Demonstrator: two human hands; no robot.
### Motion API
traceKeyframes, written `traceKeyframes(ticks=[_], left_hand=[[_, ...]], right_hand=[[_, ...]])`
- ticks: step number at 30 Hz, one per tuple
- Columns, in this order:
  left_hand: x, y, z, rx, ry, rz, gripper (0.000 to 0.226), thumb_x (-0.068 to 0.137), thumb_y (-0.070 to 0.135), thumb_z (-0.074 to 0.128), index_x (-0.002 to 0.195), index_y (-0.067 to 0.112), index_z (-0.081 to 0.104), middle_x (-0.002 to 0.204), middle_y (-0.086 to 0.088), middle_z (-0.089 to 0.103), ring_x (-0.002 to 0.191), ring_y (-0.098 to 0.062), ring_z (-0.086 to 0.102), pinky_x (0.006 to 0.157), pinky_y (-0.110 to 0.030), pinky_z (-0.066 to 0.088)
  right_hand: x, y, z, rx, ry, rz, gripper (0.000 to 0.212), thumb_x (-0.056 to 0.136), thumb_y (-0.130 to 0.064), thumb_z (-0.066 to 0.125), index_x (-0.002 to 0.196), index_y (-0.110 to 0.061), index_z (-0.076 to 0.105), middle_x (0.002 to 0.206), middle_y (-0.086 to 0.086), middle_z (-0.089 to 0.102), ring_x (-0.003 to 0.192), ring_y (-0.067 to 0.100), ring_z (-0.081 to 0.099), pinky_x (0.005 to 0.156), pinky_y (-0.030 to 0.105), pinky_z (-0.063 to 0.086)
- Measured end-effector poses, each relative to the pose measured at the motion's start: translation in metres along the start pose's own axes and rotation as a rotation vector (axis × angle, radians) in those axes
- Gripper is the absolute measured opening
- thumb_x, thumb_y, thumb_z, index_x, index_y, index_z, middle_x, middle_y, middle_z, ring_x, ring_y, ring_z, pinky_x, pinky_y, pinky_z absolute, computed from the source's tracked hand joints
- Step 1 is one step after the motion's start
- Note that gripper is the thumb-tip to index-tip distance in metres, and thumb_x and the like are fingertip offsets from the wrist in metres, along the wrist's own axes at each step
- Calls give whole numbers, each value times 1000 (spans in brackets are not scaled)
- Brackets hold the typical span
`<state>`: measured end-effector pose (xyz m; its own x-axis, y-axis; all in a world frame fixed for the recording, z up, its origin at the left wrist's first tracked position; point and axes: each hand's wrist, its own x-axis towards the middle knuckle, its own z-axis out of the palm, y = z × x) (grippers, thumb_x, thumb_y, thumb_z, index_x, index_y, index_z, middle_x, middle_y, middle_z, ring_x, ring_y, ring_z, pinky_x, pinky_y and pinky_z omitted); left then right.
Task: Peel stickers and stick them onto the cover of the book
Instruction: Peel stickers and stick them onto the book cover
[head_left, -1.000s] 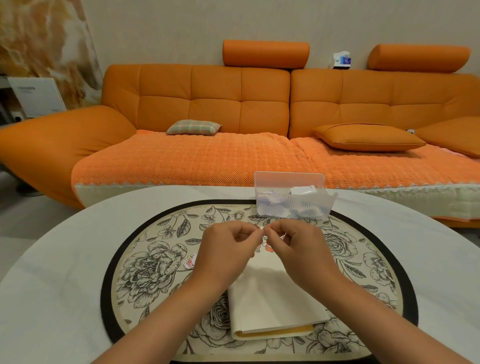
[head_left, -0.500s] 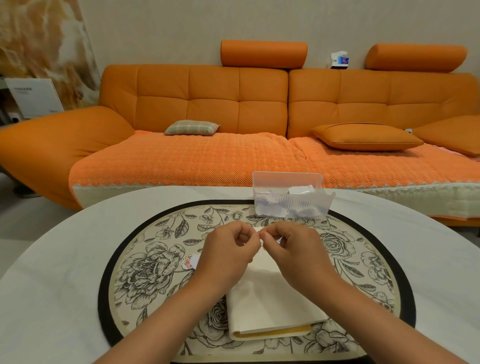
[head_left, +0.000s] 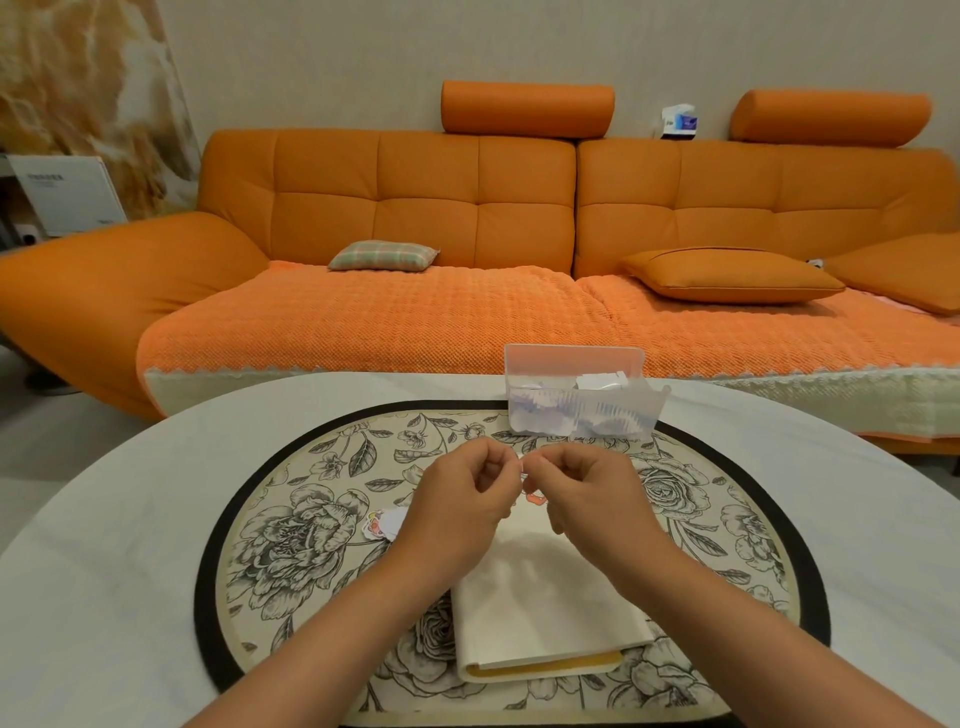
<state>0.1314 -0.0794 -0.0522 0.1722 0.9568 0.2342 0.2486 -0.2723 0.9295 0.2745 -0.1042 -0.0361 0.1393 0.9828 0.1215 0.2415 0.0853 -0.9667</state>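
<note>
mid-peel: left hand (head_left: 462, 499) and right hand (head_left: 587, 493) both pinching a small sticker (head_left: 521, 462) at curled fingertips, just above the cream book (head_left: 545, 613) on the floral mat (head_left: 291, 540); pin the backing, lift one corner slowly, avoid folding adhesive onto itself.

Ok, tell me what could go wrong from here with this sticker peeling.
1. The left hand and right hand both pinch a tiny sticker at the fingertips; it may tear or fold onto itself as it peels.
2. The hands hang over the book and hide its far end, so the sticker may land crooked.
3. A loose sticker lies on the placemat by the left wrist; the arm could brush it away.
</note>
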Motion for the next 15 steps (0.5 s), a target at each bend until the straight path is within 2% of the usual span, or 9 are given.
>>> traceKeyframes(ticks=[5, 9, 15], left_hand=[[4, 1, -5, -12, -66, 20, 18, 98, 19, 59, 80, 20, 65, 62, 14, 62, 55, -2, 53, 53, -17, 42], [3, 2, -5, 3, -78, 30, 20, 99, 20, 57, 80, 21, 63, 63, 14, 62, 52, -1, 52, 54, -18, 40], [0, 4, -3, -17, -76, 7, 20, 101, 21, 55, 81, 20, 59, 65, 6, 60, 49, -2, 49, 53, -19, 39]], right_hand=[[2, -2, -6, 108, -74, 43, 13, 88, -24, 73, 80, -18, 79, 81, 14, 73, 50, 14, 49, 47, 26, 39], [4, 0, -8, 94, -57, 26, 15, 92, -21, 70, 82, -16, 79, 81, 5, 75, 50, 15, 50, 47, 25, 40], [4, 2, -7, 190, -58, 91, 15, 93, -19, 68, 85, -10, 79, 84, 6, 75, 46, 14, 47, 47, 26, 38]])
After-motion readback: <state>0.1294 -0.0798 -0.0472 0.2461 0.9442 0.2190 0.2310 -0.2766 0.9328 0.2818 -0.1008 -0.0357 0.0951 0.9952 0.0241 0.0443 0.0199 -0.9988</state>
